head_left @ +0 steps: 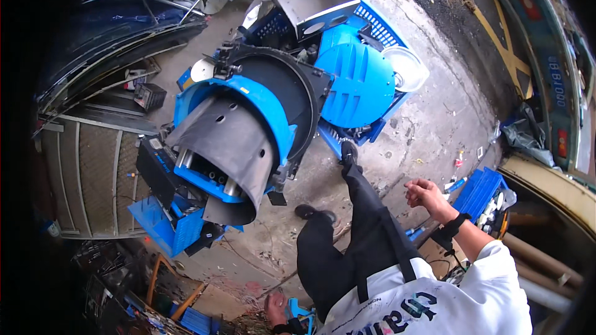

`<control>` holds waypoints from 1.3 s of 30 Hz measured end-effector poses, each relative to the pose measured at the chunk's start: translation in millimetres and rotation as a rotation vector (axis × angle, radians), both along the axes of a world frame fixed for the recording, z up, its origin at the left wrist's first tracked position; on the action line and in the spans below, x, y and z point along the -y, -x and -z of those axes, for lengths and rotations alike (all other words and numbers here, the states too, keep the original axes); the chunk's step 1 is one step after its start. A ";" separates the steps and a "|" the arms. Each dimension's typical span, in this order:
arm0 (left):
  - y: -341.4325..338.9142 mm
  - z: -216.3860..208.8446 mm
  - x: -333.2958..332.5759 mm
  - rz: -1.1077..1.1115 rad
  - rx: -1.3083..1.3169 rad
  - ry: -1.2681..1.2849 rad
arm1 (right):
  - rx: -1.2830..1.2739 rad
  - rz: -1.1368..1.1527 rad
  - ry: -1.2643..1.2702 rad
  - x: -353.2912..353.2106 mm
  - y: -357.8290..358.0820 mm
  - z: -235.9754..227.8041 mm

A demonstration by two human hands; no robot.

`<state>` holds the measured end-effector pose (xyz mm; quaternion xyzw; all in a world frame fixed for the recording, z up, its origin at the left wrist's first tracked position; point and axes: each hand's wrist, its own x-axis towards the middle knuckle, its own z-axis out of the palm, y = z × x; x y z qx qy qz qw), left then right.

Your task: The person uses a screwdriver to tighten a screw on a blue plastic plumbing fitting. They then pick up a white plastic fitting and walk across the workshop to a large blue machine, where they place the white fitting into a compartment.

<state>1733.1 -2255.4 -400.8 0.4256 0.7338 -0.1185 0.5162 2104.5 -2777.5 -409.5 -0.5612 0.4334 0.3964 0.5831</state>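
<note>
Head view, left hand (275, 308) beside blue tool (297, 310), right hand (425, 195) empty.

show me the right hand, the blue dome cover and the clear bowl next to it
right hand (423, 193), head view, on the back of the hand
blue dome cover (360, 84), head view, on its ribbed top
clear bowl (406, 68), head view, on its inside

My right hand (424, 193) hung loosely curled, empty, right of centre above concrete floor (428, 118). My left hand (276, 310) gripped a blue tool (297, 311) at bottom edge. Blue machine (233, 142) filled centre-left; blue crate (479, 191) sat right.
</note>
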 end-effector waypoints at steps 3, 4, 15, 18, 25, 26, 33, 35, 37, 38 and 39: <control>15.3 -12.3 31.2 0.089 0.020 0.125 | -0.020 -0.033 0.006 25.9 -23.4 -0.5; 36.3 -2.7 26.5 0.035 -0.015 0.142 | -0.021 -0.011 -0.032 32.7 -29.7 -0.1; 50.5 4.9 103.9 0.133 -0.063 0.215 | -0.042 0.136 -0.243 68.2 -66.1 5.5; 76.5 6.3 127.2 0.091 -0.070 0.228 | 0.017 0.078 -0.214 71.9 -79.3 9.0; 78.8 -6.4 221.6 0.128 -0.107 0.330 | 0.172 -0.286 0.065 93.3 -160.7 60.6; 70.3 -8.8 240.6 0.137 -0.105 0.337 | 0.184 -0.342 0.099 94.0 -180.2 65.9; -11.9 -40.7 383.1 0.254 -0.031 0.410 | 0.761 -0.785 0.295 91.7 -289.1 157.1; -32.6 -47.4 412.2 0.271 -0.015 0.430 | 0.768 -0.773 0.246 84.7 -310.1 176.8; -48.6 -50.0 425.8 0.287 -0.006 0.445 | 0.757 -0.773 0.238 78.0 -323.6 195.5; -54.9 -50.4 432.4 0.292 -0.003 0.456 | 0.787 -0.836 0.253 75.5 -331.5 201.8; -60.4 -51.7 437.4 0.290 0.001 0.463 | 0.761 -0.842 0.246 73.8 -334.3 209.5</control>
